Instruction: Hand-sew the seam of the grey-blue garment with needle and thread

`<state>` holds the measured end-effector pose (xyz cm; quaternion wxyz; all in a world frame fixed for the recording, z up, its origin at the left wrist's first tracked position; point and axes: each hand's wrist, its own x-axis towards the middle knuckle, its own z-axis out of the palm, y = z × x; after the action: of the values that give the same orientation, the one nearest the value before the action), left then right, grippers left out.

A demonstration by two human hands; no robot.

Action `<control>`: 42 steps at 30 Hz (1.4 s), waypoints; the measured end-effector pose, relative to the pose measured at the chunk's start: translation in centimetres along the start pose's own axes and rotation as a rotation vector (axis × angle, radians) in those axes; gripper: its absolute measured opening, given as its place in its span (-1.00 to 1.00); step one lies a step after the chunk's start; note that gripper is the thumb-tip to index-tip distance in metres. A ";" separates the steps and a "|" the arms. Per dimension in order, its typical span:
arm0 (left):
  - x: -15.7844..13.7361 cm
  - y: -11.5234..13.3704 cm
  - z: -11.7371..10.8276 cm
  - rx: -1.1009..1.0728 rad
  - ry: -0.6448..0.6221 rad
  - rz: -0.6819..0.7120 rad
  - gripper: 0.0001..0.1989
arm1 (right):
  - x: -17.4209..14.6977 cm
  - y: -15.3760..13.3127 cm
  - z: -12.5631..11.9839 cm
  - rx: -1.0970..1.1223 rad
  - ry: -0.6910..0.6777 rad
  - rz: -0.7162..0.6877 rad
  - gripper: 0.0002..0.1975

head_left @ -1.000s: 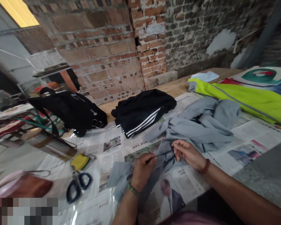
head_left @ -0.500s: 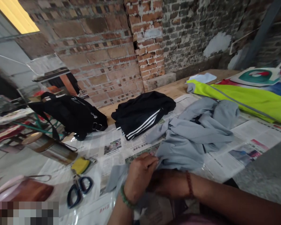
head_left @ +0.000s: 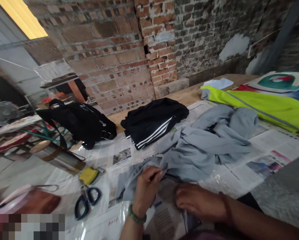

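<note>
A crumpled grey garment [head_left: 196, 150] lies in loose folds in front of me. My left hand [head_left: 148, 185], with a green bead bracelet at its wrist, is closed in a pinch on the garment's near edge. Just right of it is my right hand [head_left: 193, 200], apart from the left, with a reddish bracelet. Its fingers are curled together low over the newspaper; what they hold, if anything, is hidden. Dark-handled scissors [head_left: 86, 201] rest left of my hands, beside a yellow tape measure [head_left: 88, 175].
Newspaper [head_left: 161, 220] under clear plastic covers the table. Folded black clothing [head_left: 154, 121] with white stripes, a black bag [head_left: 82, 121] and a metal flask [head_left: 57, 158] stand behind. A brown pouch [head_left: 32, 200] is at left. A neon-yellow garment [head_left: 259, 106] and an iron [head_left: 276, 81] lie at right.
My right hand has moved rightward, away from the left. The left hand keeps its pinch, and more grey cloth now shows behind it. The view has shifted slightly.
</note>
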<state>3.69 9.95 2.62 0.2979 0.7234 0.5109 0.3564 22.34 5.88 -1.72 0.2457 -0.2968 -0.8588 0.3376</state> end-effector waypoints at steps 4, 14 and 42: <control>0.1 -0.4 1.1 -0.202 0.025 -0.194 -0.81 | -1.5 -0.5 -0.9 0.300 0.265 0.398 -0.79; -0.7 -1.4 1.2 -0.535 0.033 -0.428 -0.77 | 1.8 -0.2 0.9 0.412 0.448 0.401 -0.82; -0.7 -1.8 1.0 -0.581 -0.053 -0.546 -0.80 | -2.1 1.0 -8.6 0.854 1.224 0.146 -0.98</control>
<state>3.41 9.72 0.51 0.5870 0.4553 0.5544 0.3752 29.51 8.82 2.66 0.7504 -0.3667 -0.3410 0.4314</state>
